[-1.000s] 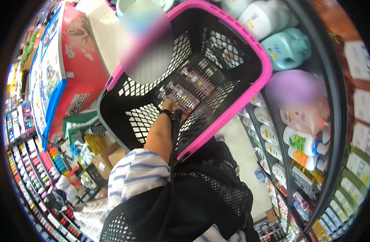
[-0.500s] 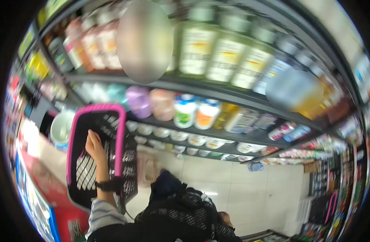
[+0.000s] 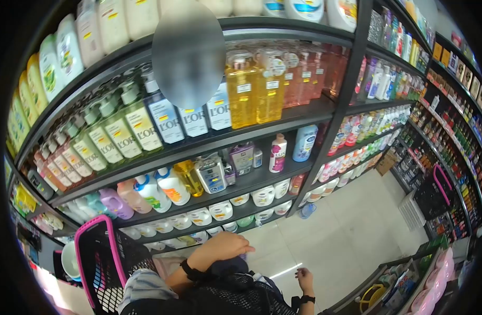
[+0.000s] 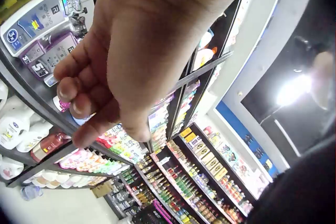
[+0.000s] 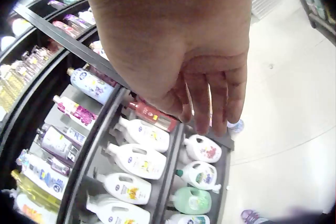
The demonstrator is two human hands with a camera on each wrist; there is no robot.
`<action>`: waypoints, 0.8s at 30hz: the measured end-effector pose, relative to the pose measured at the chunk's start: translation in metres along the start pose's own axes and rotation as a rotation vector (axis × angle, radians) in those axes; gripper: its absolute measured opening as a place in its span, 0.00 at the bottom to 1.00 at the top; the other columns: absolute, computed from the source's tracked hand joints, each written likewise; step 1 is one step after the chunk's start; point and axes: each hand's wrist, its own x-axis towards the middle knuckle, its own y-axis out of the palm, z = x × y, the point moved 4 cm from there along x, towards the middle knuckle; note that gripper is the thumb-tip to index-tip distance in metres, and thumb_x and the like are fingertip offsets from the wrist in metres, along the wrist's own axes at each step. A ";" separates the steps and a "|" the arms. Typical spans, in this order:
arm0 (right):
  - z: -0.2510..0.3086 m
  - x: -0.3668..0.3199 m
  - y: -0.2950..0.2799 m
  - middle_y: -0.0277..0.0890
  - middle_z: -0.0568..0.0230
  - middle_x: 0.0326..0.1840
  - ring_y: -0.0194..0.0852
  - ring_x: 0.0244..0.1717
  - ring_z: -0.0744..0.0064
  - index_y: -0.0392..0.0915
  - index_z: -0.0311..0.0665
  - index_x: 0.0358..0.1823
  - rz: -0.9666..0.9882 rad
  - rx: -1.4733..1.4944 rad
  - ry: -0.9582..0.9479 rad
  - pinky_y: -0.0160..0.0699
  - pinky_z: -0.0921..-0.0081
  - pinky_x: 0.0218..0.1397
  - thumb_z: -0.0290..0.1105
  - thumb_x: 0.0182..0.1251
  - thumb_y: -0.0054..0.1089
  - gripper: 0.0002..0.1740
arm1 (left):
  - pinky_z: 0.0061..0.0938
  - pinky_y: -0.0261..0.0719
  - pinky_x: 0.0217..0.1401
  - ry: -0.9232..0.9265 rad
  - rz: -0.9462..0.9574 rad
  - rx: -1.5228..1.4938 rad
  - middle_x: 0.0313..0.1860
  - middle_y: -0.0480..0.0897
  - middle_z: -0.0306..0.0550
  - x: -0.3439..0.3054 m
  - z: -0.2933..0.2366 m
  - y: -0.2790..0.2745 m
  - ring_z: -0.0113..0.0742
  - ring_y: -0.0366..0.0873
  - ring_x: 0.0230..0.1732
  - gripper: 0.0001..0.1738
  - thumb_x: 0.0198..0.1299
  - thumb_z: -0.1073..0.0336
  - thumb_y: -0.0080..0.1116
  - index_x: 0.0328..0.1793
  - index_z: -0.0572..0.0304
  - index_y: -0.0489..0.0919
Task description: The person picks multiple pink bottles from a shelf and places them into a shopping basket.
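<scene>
My left hand [image 3: 222, 247] is in front of my body, below the lower shelves, holding nothing. In the left wrist view the same hand [image 4: 134, 50] has its fingers loosely bent. My right hand [image 3: 305, 282] hangs low over the floor, and in the right wrist view the relaxed fingers [image 5: 199, 100] of that hand point down with nothing in them. To the left of my left arm stands a black shopping basket with a pink rim [image 3: 115, 249]; its contents are mostly hidden. White jugs [image 5: 139, 161] line the low shelves beside the right hand.
Ahead, a dark shelf unit [image 3: 298, 113] carries rows of pump bottles [image 3: 107, 139] and yellow bottles [image 3: 243, 97]. A white bucket [image 3: 71, 260] stands left of the basket. Behind to the right are another black and pink basket [image 3: 435, 191] and a rack with pink items [image 3: 435, 286].
My left hand has come out of the basket and moved right, in front of my body. The head view has swung from the basket to the shelves, and my right hand has come into clear sight.
</scene>
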 end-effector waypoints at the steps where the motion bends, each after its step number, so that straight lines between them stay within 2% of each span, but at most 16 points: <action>1: 0.011 0.007 -0.001 0.83 0.52 0.32 0.83 0.30 0.66 0.77 0.27 0.42 -0.005 0.013 0.011 0.81 0.74 0.35 0.26 0.65 0.50 0.10 | 0.42 0.77 0.41 -0.058 0.001 0.042 0.34 0.82 0.52 0.007 0.000 -0.011 0.53 0.80 0.39 0.26 0.68 0.44 0.43 0.37 0.58 0.82; 2: 0.031 0.016 -0.004 0.83 0.51 0.33 0.83 0.32 0.66 0.77 0.28 0.42 -0.005 0.048 -0.027 0.81 0.73 0.37 0.26 0.65 0.51 0.10 | 0.42 0.77 0.43 -0.112 -0.003 0.085 0.36 0.83 0.51 0.015 0.002 -0.019 0.52 0.80 0.42 0.25 0.69 0.46 0.43 0.39 0.58 0.82; 6: 0.100 0.058 -0.018 0.83 0.51 0.36 0.83 0.37 0.64 0.78 0.29 0.45 0.026 0.037 -0.158 0.80 0.72 0.44 0.28 0.65 0.53 0.11 | 0.41 0.77 0.40 -0.027 -0.086 0.068 0.33 0.82 0.50 0.056 0.004 -0.034 0.51 0.80 0.39 0.22 0.68 0.50 0.45 0.37 0.59 0.82; 7: 0.127 0.065 -0.024 0.82 0.54 0.41 0.82 0.44 0.62 0.78 0.32 0.48 0.055 -0.041 -0.149 0.78 0.68 0.49 0.30 0.64 0.56 0.13 | 0.41 0.77 0.40 -0.011 -0.088 0.066 0.33 0.82 0.50 0.070 0.005 -0.035 0.51 0.80 0.39 0.22 0.68 0.50 0.45 0.37 0.59 0.82; 9: 0.161 0.091 -0.034 0.82 0.55 0.43 0.80 0.46 0.61 0.78 0.34 0.48 0.069 -0.087 -0.202 0.77 0.67 0.51 0.32 0.64 0.57 0.14 | 0.39 0.77 0.37 0.121 -0.253 0.059 0.30 0.81 0.48 0.096 0.004 -0.040 0.50 0.80 0.35 0.18 0.67 0.54 0.47 0.35 0.58 0.81; 10: 0.177 0.105 -0.039 0.81 0.56 0.45 0.79 0.49 0.61 0.78 0.36 0.49 0.100 -0.130 -0.254 0.76 0.65 0.52 0.33 0.64 0.57 0.14 | 0.39 0.77 0.37 0.135 -0.260 0.052 0.30 0.81 0.48 0.111 0.008 -0.041 0.50 0.80 0.35 0.18 0.67 0.54 0.47 0.35 0.58 0.81; 11: 0.193 0.121 -0.045 0.78 0.55 0.53 0.76 0.54 0.60 0.77 0.38 0.52 0.115 -0.206 -0.303 0.75 0.64 0.54 0.34 0.64 0.58 0.16 | 0.39 0.77 0.37 0.185 -0.281 0.050 0.29 0.81 0.48 0.126 0.012 -0.043 0.49 0.80 0.34 0.17 0.67 0.55 0.48 0.35 0.58 0.81; 15: 0.285 0.175 -0.077 0.74 0.56 0.58 0.72 0.59 0.59 0.74 0.38 0.56 0.056 -0.224 -0.399 0.74 0.62 0.57 0.33 0.64 0.59 0.19 | 0.38 0.77 0.35 0.270 -0.317 0.086 0.28 0.80 0.47 0.185 0.031 -0.064 0.47 0.80 0.33 0.16 0.66 0.56 0.50 0.32 0.58 0.79; 17: 0.323 0.201 -0.091 0.72 0.55 0.60 0.69 0.63 0.59 0.71 0.36 0.59 0.073 0.001 -0.313 0.67 0.63 0.65 0.31 0.63 0.60 0.22 | 0.36 0.78 0.33 0.265 -0.322 0.104 0.27 0.80 0.44 0.207 0.034 -0.084 0.45 0.80 0.32 0.16 0.66 0.56 0.50 0.30 0.58 0.77; 18: 0.342 0.215 -0.097 0.72 0.55 0.60 0.69 0.63 0.59 0.71 0.36 0.59 0.070 -0.016 -0.312 0.67 0.63 0.65 0.31 0.63 0.60 0.22 | 0.36 0.78 0.33 0.270 -0.331 0.090 0.27 0.80 0.44 0.218 0.039 -0.092 0.45 0.80 0.32 0.16 0.66 0.56 0.50 0.30 0.58 0.77; 20: 0.384 0.236 -0.106 0.67 0.59 0.64 0.63 0.68 0.62 0.66 0.36 0.63 0.106 0.221 -0.438 0.64 0.62 0.66 0.26 0.64 0.57 0.25 | 0.35 0.78 0.33 0.291 -0.354 0.092 0.27 0.80 0.44 0.235 0.049 -0.100 0.45 0.80 0.32 0.16 0.66 0.56 0.51 0.29 0.58 0.77; 22: 0.427 0.250 -0.116 0.65 0.57 0.66 0.60 0.69 0.62 0.64 0.35 0.65 0.079 0.336 -0.531 0.61 0.63 0.68 0.24 0.64 0.55 0.26 | 0.36 0.78 0.33 0.308 -0.339 0.081 0.27 0.79 0.44 0.250 0.060 -0.104 0.45 0.80 0.32 0.16 0.66 0.56 0.51 0.30 0.58 0.77; 24: 0.473 0.257 -0.125 0.64 0.54 0.68 0.58 0.72 0.58 0.63 0.36 0.66 0.046 0.399 -0.564 0.61 0.61 0.69 0.29 0.63 0.55 0.28 | 0.36 0.78 0.32 0.324 -0.318 0.080 0.27 0.79 0.44 0.258 0.068 -0.099 0.45 0.80 0.32 0.16 0.66 0.56 0.51 0.30 0.58 0.77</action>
